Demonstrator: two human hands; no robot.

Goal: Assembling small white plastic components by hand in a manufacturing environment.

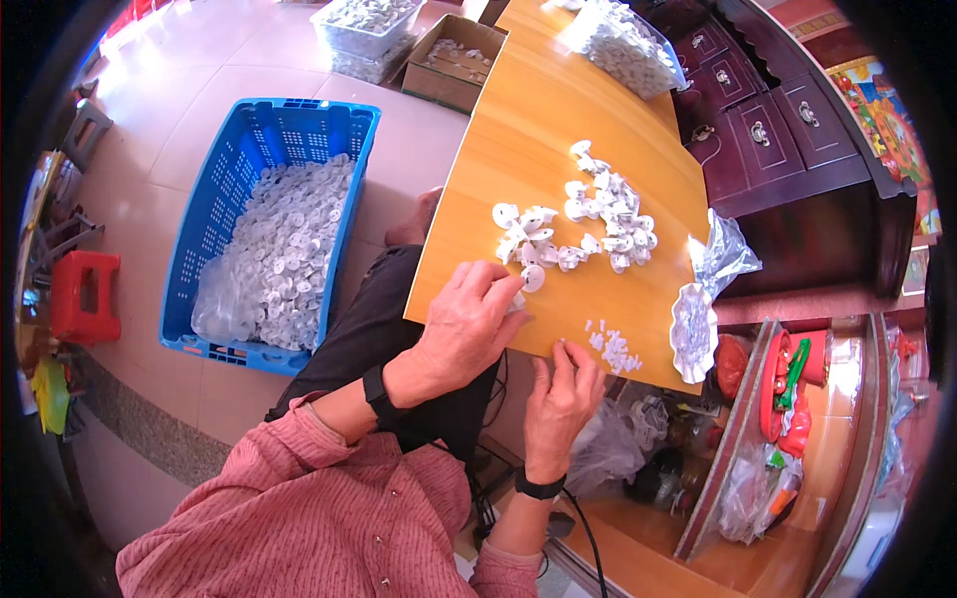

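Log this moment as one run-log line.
left hand: on white plastic part | right hand: by small white bits | wooden table: pile of white parts | floor: blue crate

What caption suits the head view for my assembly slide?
Left hand pinches a white plastic part; right hand rests by small white pieces.

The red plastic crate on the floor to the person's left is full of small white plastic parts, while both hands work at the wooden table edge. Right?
Not quite: the head view shows a blue plastic crate, not red. It does hold small white plastic parts, and the left hand and right hand work at the wooden table edge.
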